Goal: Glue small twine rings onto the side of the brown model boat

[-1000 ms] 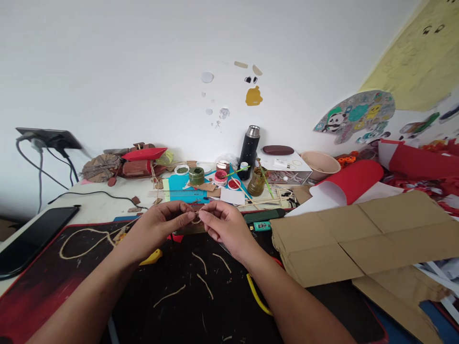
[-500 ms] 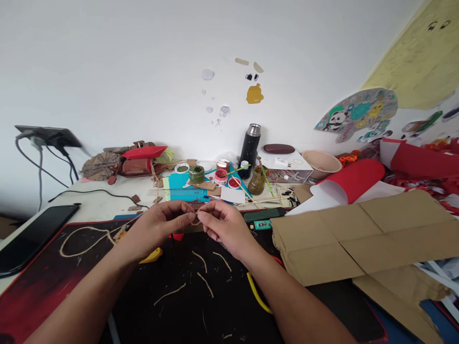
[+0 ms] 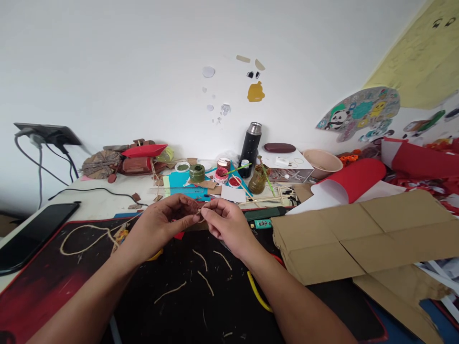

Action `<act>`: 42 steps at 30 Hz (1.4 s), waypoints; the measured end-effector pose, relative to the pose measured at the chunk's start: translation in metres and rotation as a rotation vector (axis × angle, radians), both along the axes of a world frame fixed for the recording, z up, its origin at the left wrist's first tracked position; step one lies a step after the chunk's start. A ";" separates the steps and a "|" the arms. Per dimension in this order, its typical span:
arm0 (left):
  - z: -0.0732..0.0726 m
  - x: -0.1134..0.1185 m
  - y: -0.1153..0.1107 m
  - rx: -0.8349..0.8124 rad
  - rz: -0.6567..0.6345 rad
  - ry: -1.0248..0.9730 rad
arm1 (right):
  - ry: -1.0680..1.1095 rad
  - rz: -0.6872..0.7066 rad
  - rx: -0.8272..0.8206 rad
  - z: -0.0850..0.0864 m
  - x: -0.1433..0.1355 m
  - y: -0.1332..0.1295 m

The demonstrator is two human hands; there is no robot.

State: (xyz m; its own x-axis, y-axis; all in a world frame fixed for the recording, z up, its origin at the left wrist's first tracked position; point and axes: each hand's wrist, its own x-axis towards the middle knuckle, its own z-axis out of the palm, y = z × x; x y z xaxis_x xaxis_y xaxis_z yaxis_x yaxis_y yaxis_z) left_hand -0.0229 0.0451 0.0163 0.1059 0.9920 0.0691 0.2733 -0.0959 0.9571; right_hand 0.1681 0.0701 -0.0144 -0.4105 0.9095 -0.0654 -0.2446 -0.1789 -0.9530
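My left hand (image 3: 159, 227) and my right hand (image 3: 229, 229) meet over the dark mat, both with thumb and fingers pinched together. Between the fingertips is a short piece of twine (image 3: 202, 220), bent into a small loop; its ends are hidden by the fingers. Below the hands lie several cut bits of twine (image 3: 205, 283) on the black mat (image 3: 179, 317). Left of my left wrist, a longer looped length of twine (image 3: 86, 228) rests on the mat. A yellow handle (image 3: 258, 292) shows beside my right forearm.
Flattened cardboard (image 3: 322, 243) covers the right side. Behind the hands stand open paint jars (image 3: 197, 174), a murky jar with brushes (image 3: 258, 181) and a black thermos (image 3: 250, 145). A phone (image 3: 34, 236) lies at the left, near a black cable (image 3: 103, 192).
Both hands stay pinched at the twine and have shifted slightly to the right. My left hand's fingers have lifted and curved a little more. The loose twine bits have not moved.
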 end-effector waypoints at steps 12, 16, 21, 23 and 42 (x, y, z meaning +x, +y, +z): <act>-0.005 -0.002 -0.004 0.119 0.067 0.202 | -0.010 0.019 0.010 -0.002 0.000 0.000; -0.007 -0.003 -0.004 0.110 0.082 0.246 | -0.028 0.030 0.004 -0.002 0.001 -0.001; -0.007 -0.004 -0.003 0.108 0.166 0.229 | -0.006 0.051 0.020 -0.002 0.000 -0.001; -0.007 -0.004 -0.003 0.109 0.185 0.216 | -0.006 0.049 0.024 -0.001 0.000 -0.001; 0.000 -0.004 -0.001 0.113 0.210 0.160 | -0.069 0.055 0.031 -0.001 0.001 -0.001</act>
State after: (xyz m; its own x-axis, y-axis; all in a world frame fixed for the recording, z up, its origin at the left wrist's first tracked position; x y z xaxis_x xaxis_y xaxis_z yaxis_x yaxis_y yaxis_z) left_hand -0.0269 0.0444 0.0164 -0.0823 0.9803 0.1794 0.4449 -0.1249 0.8868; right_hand 0.1690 0.0693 -0.0158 -0.4558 0.8875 -0.0671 -0.1687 -0.1601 -0.9726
